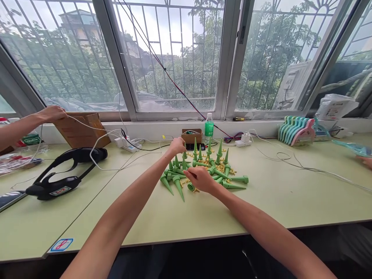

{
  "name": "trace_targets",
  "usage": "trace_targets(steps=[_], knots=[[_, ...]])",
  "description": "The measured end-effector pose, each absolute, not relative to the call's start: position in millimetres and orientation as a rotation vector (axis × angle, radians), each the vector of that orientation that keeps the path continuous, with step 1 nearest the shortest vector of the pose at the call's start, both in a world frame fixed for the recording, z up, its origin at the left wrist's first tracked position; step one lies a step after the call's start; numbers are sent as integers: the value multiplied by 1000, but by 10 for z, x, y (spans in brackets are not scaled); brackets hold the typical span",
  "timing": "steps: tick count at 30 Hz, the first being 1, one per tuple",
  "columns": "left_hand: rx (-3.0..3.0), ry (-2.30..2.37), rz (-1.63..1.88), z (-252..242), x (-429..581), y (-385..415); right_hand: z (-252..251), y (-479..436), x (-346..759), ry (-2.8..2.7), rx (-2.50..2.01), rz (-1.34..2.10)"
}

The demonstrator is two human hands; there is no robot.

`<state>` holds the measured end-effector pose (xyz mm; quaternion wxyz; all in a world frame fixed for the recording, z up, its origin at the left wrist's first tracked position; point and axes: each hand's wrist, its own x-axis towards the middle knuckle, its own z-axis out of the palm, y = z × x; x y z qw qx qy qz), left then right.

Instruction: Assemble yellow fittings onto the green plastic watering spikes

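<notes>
Spikes (229, 185) lie heaped between hands, left hand (177, 146) and right hand (200, 179) each pinching one

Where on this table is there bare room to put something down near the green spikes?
Bare table runs between the green spikes and the near edge. More lies right of them, in front of the white cable, and left, up to the black headset. Crowded: behind the pile, around the power strip, cardboard box and bottle.
</notes>
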<state>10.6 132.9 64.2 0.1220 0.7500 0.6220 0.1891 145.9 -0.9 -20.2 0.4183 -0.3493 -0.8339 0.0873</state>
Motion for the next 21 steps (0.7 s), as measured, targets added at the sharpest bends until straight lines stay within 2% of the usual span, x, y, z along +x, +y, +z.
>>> trace_targets(steps=[21], knots=[[2210, 1775, 170, 664, 149, 1285, -191, -28, 1460, -2131, -875, 215]])
